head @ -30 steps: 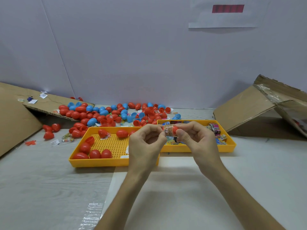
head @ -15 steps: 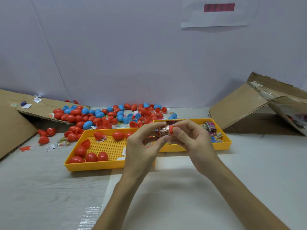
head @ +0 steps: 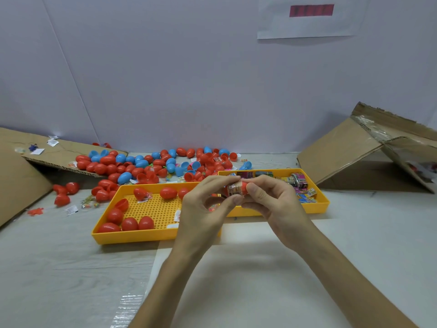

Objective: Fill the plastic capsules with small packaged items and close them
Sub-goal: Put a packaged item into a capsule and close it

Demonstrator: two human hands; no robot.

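Both hands meet above the yellow trays. My right hand (head: 272,202) pinches a red capsule half (head: 243,187) with a small printed packet (head: 233,189) sticking out of its open end. My left hand (head: 203,207) grips the packet from the left with thumb and fingers. The left yellow tray (head: 142,236) holds several closed red capsules (head: 130,223). The right yellow tray (head: 316,209) holds colourful small packets (head: 299,182). Whether my left hand hides another capsule half, I cannot tell.
A heap of loose red and blue capsules (head: 151,164) lies behind the trays by the wall. Flattened cardboard (head: 21,181) lies at the left, an open cardboard box (head: 369,152) at the right. A white sheet (head: 260,280) covers the table under my arms.
My hands stayed together on the capsule and packet. The left thumb and fingers shifted on the packet. The view tilted slightly, so the scene sits lower left in frame.
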